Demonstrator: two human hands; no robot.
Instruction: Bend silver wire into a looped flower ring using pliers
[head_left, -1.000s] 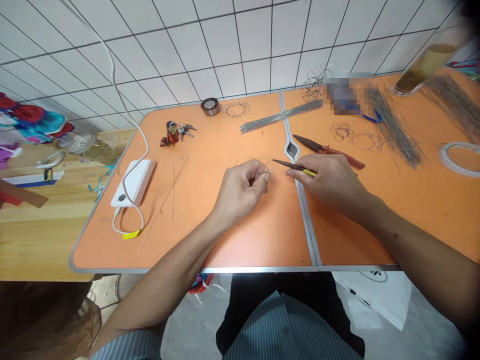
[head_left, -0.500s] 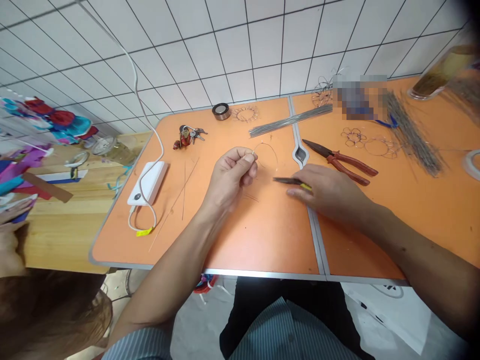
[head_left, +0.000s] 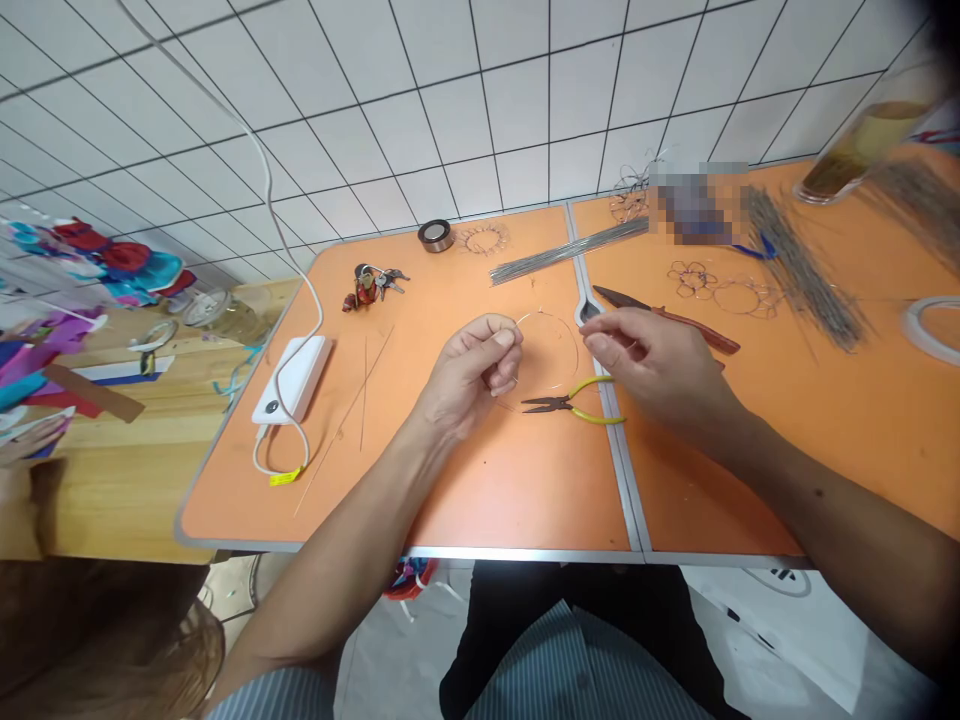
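Observation:
My left hand [head_left: 476,370] is closed in a pinch on a thin wire [head_left: 576,345] bent into a rounded loop above the table. To its right, my right hand [head_left: 656,365] hovers with loosely bent fingers, the thumb apart and nothing visible between them. Small pliers with yellow handles [head_left: 556,404] lie spread on the orange table just below and left of that hand. Larger red-handled pliers [head_left: 694,335] lie behind my right hand, which partly covers them.
A bundle of straight wires [head_left: 570,250], a tape roll [head_left: 436,236] and keys [head_left: 375,285] lie toward the wall. At left are a white power bank [head_left: 292,380] and loose wires [head_left: 352,410]. Flower-shaped wire pieces [head_left: 694,280] lie right. A co-worker's hand [head_left: 37,435] shows far left.
My right hand has let go of the yellow-handled pliers, which now lie on the table, and has risen slightly away from them. My left hand still pinches the wire loop.

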